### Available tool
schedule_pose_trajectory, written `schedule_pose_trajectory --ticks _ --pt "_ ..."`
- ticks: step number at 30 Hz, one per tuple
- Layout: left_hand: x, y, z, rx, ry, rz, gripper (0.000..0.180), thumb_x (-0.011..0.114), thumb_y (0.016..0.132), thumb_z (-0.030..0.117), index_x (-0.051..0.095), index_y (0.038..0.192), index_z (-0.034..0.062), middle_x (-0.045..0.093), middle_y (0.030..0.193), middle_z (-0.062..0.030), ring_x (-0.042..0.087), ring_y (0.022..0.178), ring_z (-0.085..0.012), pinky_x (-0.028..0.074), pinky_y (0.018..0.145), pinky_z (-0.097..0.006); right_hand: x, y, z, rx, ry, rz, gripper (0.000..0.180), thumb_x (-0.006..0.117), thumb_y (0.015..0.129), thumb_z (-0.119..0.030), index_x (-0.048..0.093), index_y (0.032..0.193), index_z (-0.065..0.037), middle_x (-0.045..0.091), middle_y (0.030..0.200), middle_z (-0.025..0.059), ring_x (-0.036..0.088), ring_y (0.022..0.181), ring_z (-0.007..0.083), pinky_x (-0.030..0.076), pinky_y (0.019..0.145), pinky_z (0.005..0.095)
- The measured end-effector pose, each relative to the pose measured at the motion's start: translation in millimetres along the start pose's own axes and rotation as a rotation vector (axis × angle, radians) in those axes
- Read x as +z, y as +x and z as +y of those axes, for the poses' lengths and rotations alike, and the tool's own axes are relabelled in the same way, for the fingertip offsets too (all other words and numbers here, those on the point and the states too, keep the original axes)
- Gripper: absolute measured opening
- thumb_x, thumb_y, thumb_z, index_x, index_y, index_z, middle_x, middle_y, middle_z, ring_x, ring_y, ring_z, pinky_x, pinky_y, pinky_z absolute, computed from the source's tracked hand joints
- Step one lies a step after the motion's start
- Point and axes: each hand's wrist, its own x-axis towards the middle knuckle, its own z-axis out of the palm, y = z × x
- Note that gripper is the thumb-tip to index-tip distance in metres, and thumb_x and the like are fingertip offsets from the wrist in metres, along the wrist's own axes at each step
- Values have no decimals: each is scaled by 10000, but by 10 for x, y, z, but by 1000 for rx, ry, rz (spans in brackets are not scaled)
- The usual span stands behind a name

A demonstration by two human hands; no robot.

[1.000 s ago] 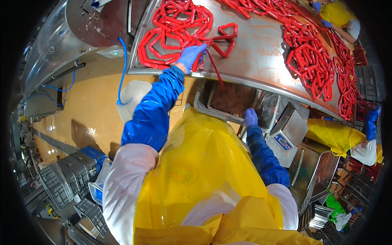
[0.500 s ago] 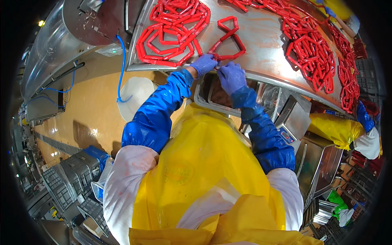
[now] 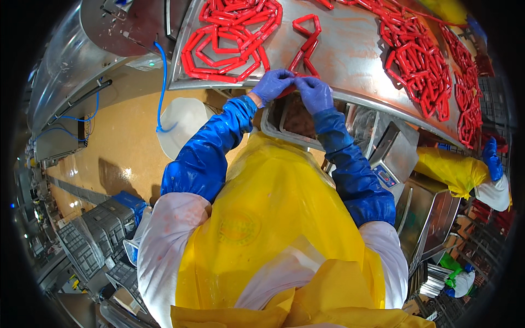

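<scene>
A short chain of red sausage links (image 3: pixel 310 41) runs down the metal table (image 3: pixel 344 52) to its near edge. There my left hand (image 3: pixel 273 86), in a purple glove, closes its fingers on the near end of the chain. Beside it my right hand (image 3: pixel 315 94), gloved alike, pinches the same sausage links, fingertips almost meeting the left ones. Part of the held link is hidden behind the fingers. To the left lies a coiled heap of linked red sausages (image 3: pixel 240 41). Under my hands stands a grey tub (image 3: pixel 269 123) with brownish contents.
Larger piles of red sausages (image 3: pixel 418 71) cover the table's right side. A metal scale (image 3: pixel 395 150) stands right of the tub. At the left are a blue hose (image 3: pixel 164 87), a round whitish stool top (image 3: pixel 183 123) and grey crates (image 3: pixel 98 229). A co-worker's yellow apron (image 3: pixel 451 167) shows at right.
The sausage chain has been drawn toward me, its loop now narrower. My right hand has risen slightly and closed in beside the left. At far right, the co-worker's blue sleeve has shifted.
</scene>
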Motion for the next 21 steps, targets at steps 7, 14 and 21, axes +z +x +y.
schedule_pose_trajectory --ticks 7,14,21 --pt "198 -138 64 115 138 -74 351 739 887 145 636 1209 53 687 1106 -48 611 989 -90 505 887 -271 -249 169 524 364 596 -256 321 707 917 -328 713 939 -7 672 744 31 630 658 179 516 656 315" --pt "144 -35 268 283 307 -1 461 754 836 160 551 1238 61 658 1127 -157 653 1060 -253 499 963 -371 -720 373 569 146 655 54 267 665 959 -297 660 998 -33 650 844 61 643 745 146 514 683 260" --pt "-1043 -34 119 -35 1088 508 1160 859 641 483 249 1516 26 470 1358 -319 573 1189 -411 495 971 -472 -925 815 1597 161 -293 400 596 750 858 -420 608 1151 79 683 1039 249 683 903 350 542 865 428"
